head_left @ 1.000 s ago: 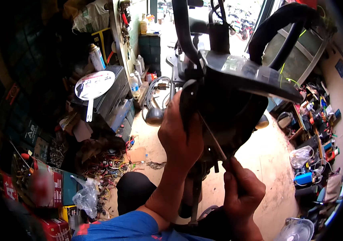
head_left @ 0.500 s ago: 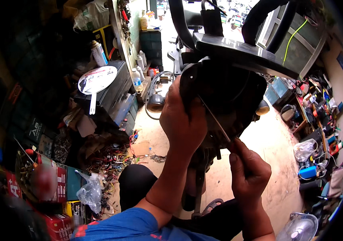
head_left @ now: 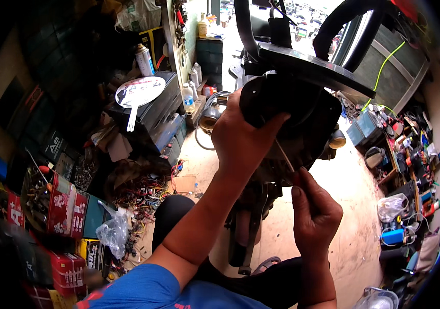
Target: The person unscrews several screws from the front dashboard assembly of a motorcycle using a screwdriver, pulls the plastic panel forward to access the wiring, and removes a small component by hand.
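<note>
Both hands are at a black plastic housing [head_left: 328, 116] on the front of an upright two-wheeler, whose wheel and fork show below. My left hand [head_left: 243, 136] grips the housing's left edge; its thumb lies across the front and the other fingers are hidden behind. In my right hand [head_left: 317, 211], closed fingers pinch a screwdriver; its handle is covered by the hand. The thin shaft [head_left: 285, 154] slants up and left toward the housing, passing near my left thumb. Its tip is lost in shadow. Over the housing sits a flat black panel [head_left: 315, 67] with handlebars above.
Beside my left knee lie tangled coloured wires [head_left: 137, 190] and a clear plastic bag [head_left: 113, 234]. A white paddle fan [head_left: 140, 92] and a spray can [head_left: 144, 61] rest on a dark cabinet. Cluttered shelves [head_left: 405, 154] line the right; a standing fan [head_left: 377, 298] is near my right elbow.
My left thumb has stretched out to the right across the housing's front. My right hand and the screwdriver have shifted slightly up and left. The whole view has turned a little.
</note>
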The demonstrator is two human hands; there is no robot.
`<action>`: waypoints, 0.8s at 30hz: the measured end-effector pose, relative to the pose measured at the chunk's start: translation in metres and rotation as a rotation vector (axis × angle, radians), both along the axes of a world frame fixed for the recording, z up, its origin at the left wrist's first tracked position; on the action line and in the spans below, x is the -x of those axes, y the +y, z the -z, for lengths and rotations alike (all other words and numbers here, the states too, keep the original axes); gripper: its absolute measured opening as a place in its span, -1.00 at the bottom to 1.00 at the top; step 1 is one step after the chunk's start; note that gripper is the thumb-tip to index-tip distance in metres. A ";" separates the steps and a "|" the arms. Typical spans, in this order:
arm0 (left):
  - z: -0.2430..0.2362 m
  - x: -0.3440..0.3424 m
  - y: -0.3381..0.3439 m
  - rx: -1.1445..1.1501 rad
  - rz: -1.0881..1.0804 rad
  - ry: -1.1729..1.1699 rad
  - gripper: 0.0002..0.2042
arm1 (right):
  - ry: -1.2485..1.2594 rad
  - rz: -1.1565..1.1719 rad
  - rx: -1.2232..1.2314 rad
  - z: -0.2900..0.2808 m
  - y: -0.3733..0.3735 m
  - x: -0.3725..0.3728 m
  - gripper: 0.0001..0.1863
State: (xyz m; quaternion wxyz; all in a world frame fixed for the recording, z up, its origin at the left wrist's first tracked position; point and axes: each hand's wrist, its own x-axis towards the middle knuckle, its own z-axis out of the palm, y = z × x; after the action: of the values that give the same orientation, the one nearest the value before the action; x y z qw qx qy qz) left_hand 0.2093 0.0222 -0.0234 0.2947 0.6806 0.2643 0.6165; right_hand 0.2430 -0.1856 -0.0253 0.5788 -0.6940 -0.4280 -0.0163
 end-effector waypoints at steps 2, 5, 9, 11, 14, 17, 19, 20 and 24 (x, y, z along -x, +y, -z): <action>0.003 -0.003 0.002 -0.003 -0.006 -0.021 -0.33 | 0.027 -0.006 -0.024 0.004 0.001 0.000 -0.63; 0.006 -0.007 0.000 -0.011 -0.030 -0.039 -0.34 | 0.025 -0.014 -0.019 0.004 -0.001 0.001 -0.63; 0.004 -0.006 -0.001 -0.059 -0.075 -0.055 -0.36 | 0.062 -0.046 -0.004 0.002 -0.004 0.009 -0.61; 0.003 -0.005 -0.001 -0.070 -0.062 -0.089 -0.37 | 0.049 -0.036 0.017 0.003 -0.006 0.013 -0.60; 0.008 -0.006 -0.001 -0.056 -0.083 -0.054 -0.38 | 0.103 -0.059 0.069 -0.004 -0.010 0.017 -0.59; 0.006 -0.005 -0.002 -0.061 -0.091 -0.046 -0.39 | 0.094 -0.056 0.102 -0.003 -0.011 0.020 -0.59; 0.006 -0.006 -0.004 -0.056 -0.097 -0.057 -0.39 | 0.097 -0.042 0.084 0.001 -0.009 0.024 -0.59; 0.006 -0.007 -0.005 -0.055 -0.101 -0.060 -0.38 | 0.120 -0.036 0.056 0.006 -0.006 0.029 -0.58; 0.008 -0.009 -0.004 -0.051 -0.083 -0.093 -0.38 | 0.074 0.000 0.009 0.033 0.007 0.045 -0.56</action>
State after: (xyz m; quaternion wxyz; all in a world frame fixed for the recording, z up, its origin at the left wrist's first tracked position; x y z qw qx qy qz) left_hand 0.2183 0.0186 -0.0316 0.2634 0.6468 0.2624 0.6659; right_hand 0.1982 -0.1790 -0.0579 0.5912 -0.6967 -0.4061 0.0113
